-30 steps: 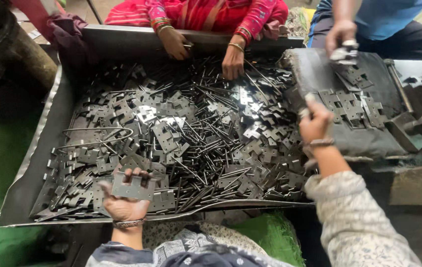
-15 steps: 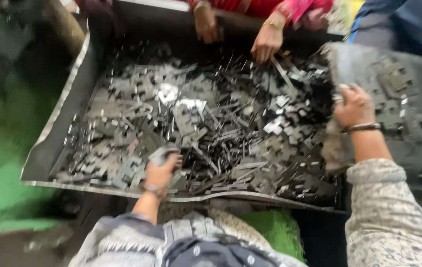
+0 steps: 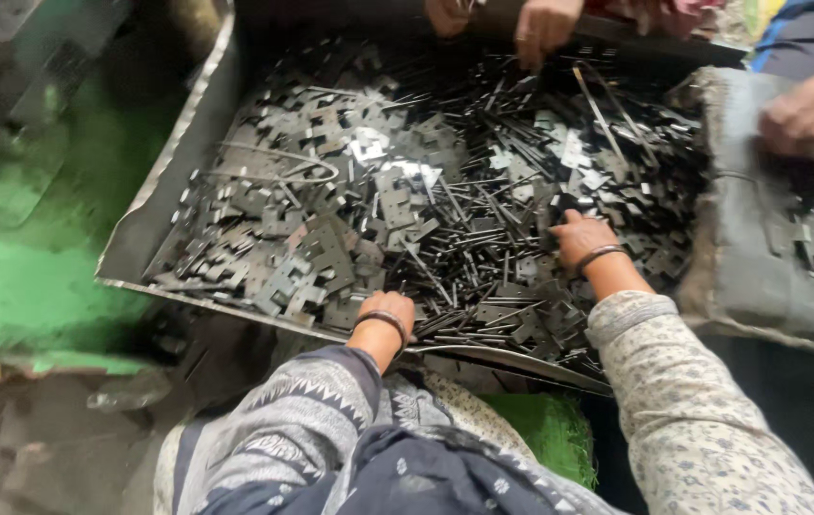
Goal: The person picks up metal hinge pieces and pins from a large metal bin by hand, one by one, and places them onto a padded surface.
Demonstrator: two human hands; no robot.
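A big metal tray [image 3: 153,221] holds a heap of dark flat metal stampings and thin strips [image 3: 445,200]. My left hand [image 3: 384,311] rests at the tray's near rim, wrist bangle showing. Its fingers curl down among notched plates [image 3: 316,262], and what they grip is hidden. My right hand [image 3: 582,238] lies palm down further right in the heap, fingertips buried among strips and small plates. Both my sleeves are of patterned cloth.
Other people's hands [image 3: 542,27] work at the tray's far edge. Another person's hand [image 3: 812,110] rests on a grey sack [image 3: 760,267] at the right that carries more stampings. Green floor [image 3: 35,286] lies to the left.
My view has shifted left and closer. My right hand came off the grey sack and went down into the heap. My left hand lowered the flat plate it held toward the near rim.
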